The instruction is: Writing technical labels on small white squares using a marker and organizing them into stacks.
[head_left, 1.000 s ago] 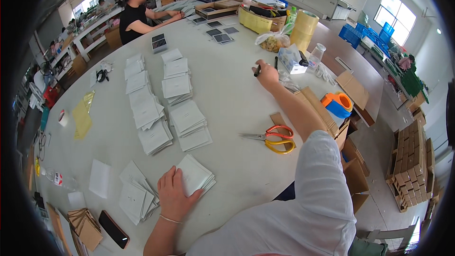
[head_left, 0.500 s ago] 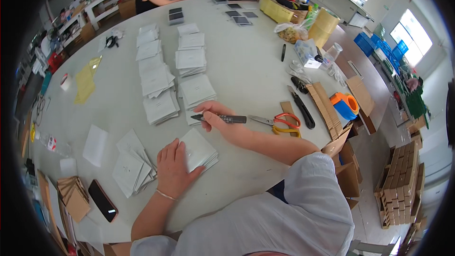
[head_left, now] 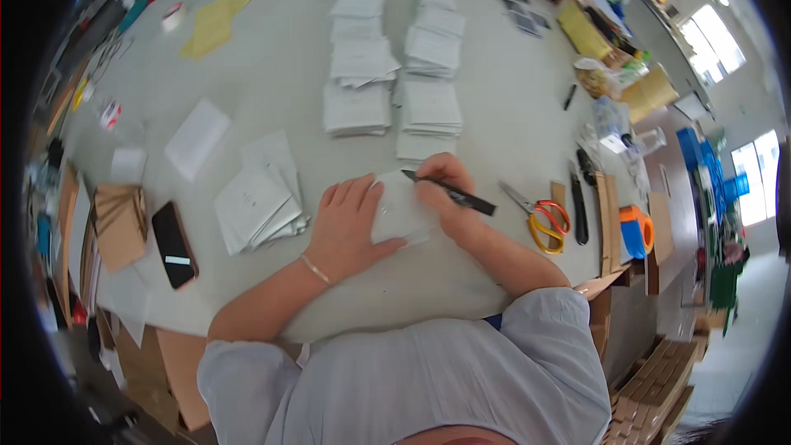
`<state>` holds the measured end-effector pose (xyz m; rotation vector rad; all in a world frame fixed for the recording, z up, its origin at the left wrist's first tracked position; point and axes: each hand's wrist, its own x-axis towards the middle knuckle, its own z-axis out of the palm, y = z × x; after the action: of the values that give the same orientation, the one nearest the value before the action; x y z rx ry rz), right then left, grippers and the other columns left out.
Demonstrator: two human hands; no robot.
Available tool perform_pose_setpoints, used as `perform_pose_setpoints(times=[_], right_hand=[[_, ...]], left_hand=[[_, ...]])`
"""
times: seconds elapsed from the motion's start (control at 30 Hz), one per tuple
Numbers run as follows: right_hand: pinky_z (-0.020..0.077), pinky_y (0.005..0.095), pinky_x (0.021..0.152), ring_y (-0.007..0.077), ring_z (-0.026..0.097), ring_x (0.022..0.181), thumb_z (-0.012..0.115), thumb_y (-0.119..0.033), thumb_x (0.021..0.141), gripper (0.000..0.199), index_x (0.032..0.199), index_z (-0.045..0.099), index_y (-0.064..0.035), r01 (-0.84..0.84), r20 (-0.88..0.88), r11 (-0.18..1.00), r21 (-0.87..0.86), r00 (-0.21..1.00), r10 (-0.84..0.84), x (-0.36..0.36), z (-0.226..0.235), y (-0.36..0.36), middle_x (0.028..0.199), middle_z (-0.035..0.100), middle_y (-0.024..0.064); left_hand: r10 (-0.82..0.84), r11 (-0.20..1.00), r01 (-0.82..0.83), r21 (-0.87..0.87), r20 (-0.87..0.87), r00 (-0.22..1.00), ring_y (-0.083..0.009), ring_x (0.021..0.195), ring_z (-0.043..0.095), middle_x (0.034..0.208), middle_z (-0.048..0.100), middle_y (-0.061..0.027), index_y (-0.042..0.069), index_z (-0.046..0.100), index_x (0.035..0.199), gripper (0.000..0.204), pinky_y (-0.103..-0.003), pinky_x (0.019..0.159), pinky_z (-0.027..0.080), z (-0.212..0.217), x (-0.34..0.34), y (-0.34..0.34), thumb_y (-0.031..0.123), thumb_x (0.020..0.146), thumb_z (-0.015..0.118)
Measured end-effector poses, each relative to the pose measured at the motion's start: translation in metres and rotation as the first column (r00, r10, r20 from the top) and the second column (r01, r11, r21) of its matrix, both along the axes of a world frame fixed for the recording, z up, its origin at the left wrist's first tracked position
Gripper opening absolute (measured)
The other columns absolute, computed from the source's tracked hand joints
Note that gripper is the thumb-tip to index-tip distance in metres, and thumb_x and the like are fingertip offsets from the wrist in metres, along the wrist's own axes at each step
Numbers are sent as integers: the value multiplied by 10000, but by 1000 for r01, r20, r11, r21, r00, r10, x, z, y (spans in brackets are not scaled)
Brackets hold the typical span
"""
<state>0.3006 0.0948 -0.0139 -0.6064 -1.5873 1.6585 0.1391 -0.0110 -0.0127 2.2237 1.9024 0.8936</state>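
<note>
My left hand (head_left: 350, 218) lies flat across the left side of a small stack of white square packets (head_left: 401, 213), its fingers stretched and thumb apart along the near edge. In my right hand (head_left: 447, 194) is a black marker pen (head_left: 471, 199), gripped between thumb and fingers. The pen slants, its dark tip end pointing left over the stack's far right corner; whether it touches the packet I cannot tell. Left of my left hand, a fanned pile of white packets (head_left: 257, 206) lies loose. Beyond my hands run two columns of piled white packets (head_left: 357, 107).
To the right lie scissors (head_left: 540, 218) with red and yellow handles, a black utility knife (head_left: 579, 202) and an orange and blue tape dispenser (head_left: 636, 232). A phone (head_left: 174, 245), brown cardboard pieces (head_left: 120, 227) and a white sheet (head_left: 198, 138) are at the left.
My view has turned and tipped downward. My right hand has brought the marker from beyond the stack to over its far right corner. My left hand stays on the stack.
</note>
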Motion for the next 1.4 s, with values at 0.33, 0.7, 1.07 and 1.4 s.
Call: perform_pose_setpoints(times=[0.33, 0.7, 1.07, 1.4], right_hand=[[379, 226, 503, 54, 427, 560, 591, -117, 856, 182, 726, 525, -7, -42, 316, 955, 293, 947, -56, -21, 0, -4, 596, 534, 19], [364, 271, 465, 127, 423, 484, 616, -123, 833, 220, 672, 504, -22, 1, 354, 884, 468, 916, -188, -27, -6, -3, 540, 496, 59], [350, 296, 457, 154, 424, 473, 627, -101, 811, 220, 652, 496, -25, -11, 356, 850, 526, 911, -208, -26, -12, -2, 531, 482, 65], [353, 278, 478, 137, 429, 497, 606, -89, 814, 233, 622, 487, -29, -29, 357, 905, 425, 924, -138, -13, -6, -5, 542, 488, 56]], left_hand=[[17, 1000, -19, 11, 110, 994, -303, 1088, 463, 1189, 471, -148, -3, 472, 1104, 725, -417, 938, 351, -7, -6, 3, 336, 545, 785], [31, 999, -32, 11, 61, 998, -284, 1086, 465, 1194, 469, -140, 4, 476, 1109, 712, -410, 937, 343, -11, -4, 1, 345, 558, 771], [37, 999, -37, 0, 44, 998, -284, 1087, 465, 1192, 469, -141, -2, 480, 1111, 721, -414, 939, 341, -9, -4, -1, 364, 561, 771], [42, 999, -42, 2, 35, 998, -280, 1087, 465, 1190, 471, -145, -17, 486, 1105, 728, -411, 932, 343, -8, -5, 0, 382, 566, 768]])
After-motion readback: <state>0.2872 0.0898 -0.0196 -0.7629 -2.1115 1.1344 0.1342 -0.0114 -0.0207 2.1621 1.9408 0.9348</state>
